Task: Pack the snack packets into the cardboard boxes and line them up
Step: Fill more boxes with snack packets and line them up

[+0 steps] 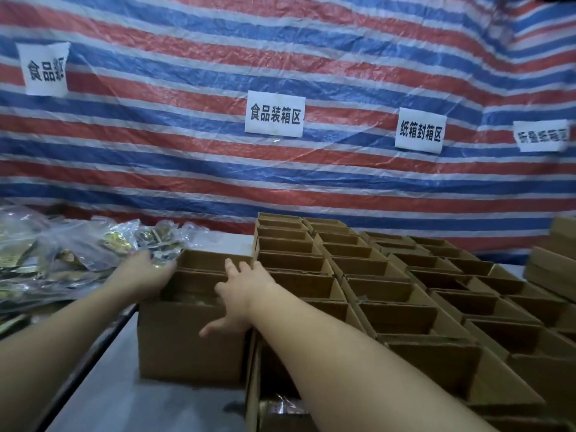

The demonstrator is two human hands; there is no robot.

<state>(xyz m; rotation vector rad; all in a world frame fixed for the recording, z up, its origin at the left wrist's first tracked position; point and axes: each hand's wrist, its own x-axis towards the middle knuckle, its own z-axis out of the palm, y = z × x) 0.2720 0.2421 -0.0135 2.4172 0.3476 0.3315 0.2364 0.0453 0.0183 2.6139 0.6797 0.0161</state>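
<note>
Head view takes in, largest of all, a red, white and blue striped tarpaulin [311,57] filling the upper half. Four white paper signs hang on it: the one at ten o'clock [43,70] is partly creased and reads 食品 plus a character I cannot make out; the centre sign [275,114] reads 食品装箱区; the next toward three o'clock [420,131] reads 纸箱封箱区; the far one [540,136] is too blurred to read.

Below, from centre to four o'clock, rows of open cardboard boxes [405,291] stand side by side on the white surface [103,385], touching one another. One open box [187,338] stands just left of the rows, with packets lying inside it.

At nine o'clock a heap of snack packets [62,254] in clear and gold wrapping lies on the surface.

Left hand [146,269] reaches to the heap's edge; whether its grip holds a packet I cannot tell. Right hand [240,291] hovers over the single box, fingers spread, grip released.
</note>
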